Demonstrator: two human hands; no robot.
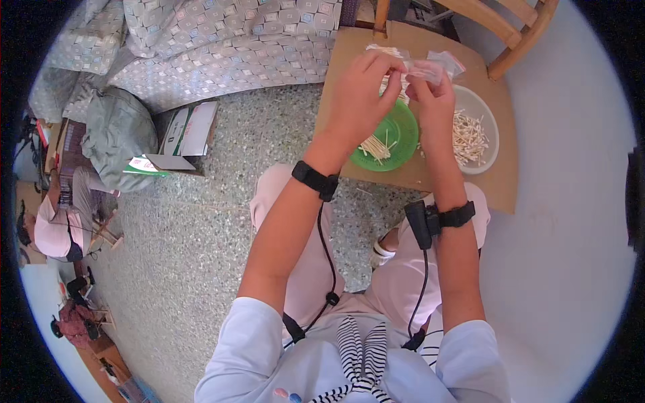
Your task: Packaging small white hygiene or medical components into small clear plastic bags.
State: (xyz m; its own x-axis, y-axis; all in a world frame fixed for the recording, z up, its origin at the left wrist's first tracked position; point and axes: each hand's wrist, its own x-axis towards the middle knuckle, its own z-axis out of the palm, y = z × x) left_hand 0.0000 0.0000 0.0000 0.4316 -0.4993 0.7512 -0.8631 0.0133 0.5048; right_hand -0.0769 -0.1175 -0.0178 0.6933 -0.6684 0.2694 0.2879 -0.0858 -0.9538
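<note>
In the head view, both forearms reach forward; the left hand (366, 91) comes in from the left, the right hand (433, 104) reaches nearly straight ahead, slightly bent inward. The fingers of both pinch a clear plastic bag (426, 71), held above the counter (494, 191), beyond the green bowl (406, 149). The bag's long axis appears to run sideways; which end opens, I cannot tell.

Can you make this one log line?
left hand: at clear bag | right hand: holding clear bag | green bowl: swabs | white bowl: more swabs
</note>
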